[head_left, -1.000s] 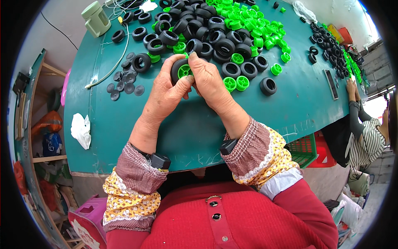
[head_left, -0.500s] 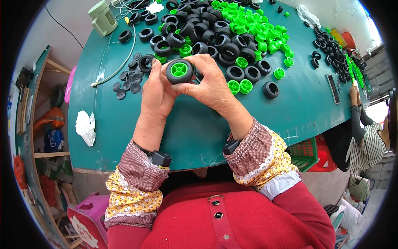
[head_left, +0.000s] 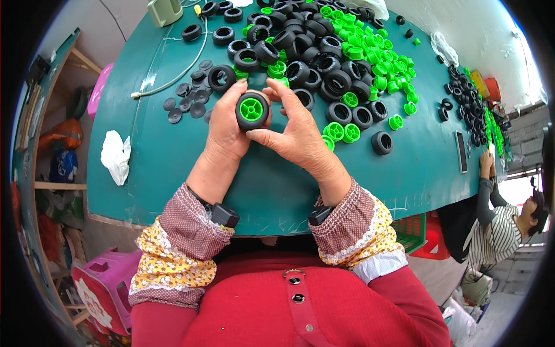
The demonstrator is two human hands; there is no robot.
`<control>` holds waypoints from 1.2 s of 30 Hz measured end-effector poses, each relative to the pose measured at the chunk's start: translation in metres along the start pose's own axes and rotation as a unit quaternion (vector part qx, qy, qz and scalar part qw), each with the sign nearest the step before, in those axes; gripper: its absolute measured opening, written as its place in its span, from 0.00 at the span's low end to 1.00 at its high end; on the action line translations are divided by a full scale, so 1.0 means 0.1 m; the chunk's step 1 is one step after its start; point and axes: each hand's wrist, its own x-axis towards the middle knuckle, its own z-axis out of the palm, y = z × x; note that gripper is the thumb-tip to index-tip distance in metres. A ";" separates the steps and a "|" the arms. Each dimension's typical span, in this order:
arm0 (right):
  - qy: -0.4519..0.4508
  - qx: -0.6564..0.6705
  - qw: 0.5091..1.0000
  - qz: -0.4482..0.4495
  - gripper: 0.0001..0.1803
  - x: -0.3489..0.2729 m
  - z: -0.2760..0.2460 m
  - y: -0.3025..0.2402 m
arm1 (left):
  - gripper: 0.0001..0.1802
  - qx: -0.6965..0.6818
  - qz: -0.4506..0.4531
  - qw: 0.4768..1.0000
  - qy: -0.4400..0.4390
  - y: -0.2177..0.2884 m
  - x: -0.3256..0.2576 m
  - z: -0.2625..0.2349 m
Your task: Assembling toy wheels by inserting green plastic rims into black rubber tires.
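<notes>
A small toy wheel, a black tyre around a green spoked hub, is held over the near part of the table. My left hand is closed on it from the left and behind. Fingers apart and curved, my right hand stands just to the right of the wheel. Its thumb tip lies at the tyre's lower edge; whether it touches I cannot tell. Beyond both hands spreads a heap of black tyres and green hubs. A single tyre lies apart to the right.
Black rubber discs and a pale cable lie left on the green table. A white plastic bag is near its left edge, a phone-like dark slab at right. Another person works at the right end beside more tyres.
My right hand has loosened from the wheel, its fingers spreading away from the tyre. The left hand keeps hold of the wheel. The whole view has shifted slightly.
</notes>
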 end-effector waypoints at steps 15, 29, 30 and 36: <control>0.051 0.240 0.966 0.084 0.19 0.07 -0.17 0.02 | 0.17 0.167 0.096 0.979 -0.073 0.01 -0.03 0.04; 0.108 0.360 0.911 0.168 0.16 0.05 -0.10 0.10 | 0.24 0.346 0.134 0.924 -0.093 -0.12 -0.07 0.18; 0.092 0.372 0.910 0.159 0.16 0.04 -0.09 0.12 | 0.25 0.352 0.126 0.924 -0.081 -0.13 -0.08 0.22; 0.051 0.341 0.928 0.140 0.16 0.03 -0.06 0.11 | 0.29 0.340 0.121 0.929 -0.079 -0.13 -0.07 0.20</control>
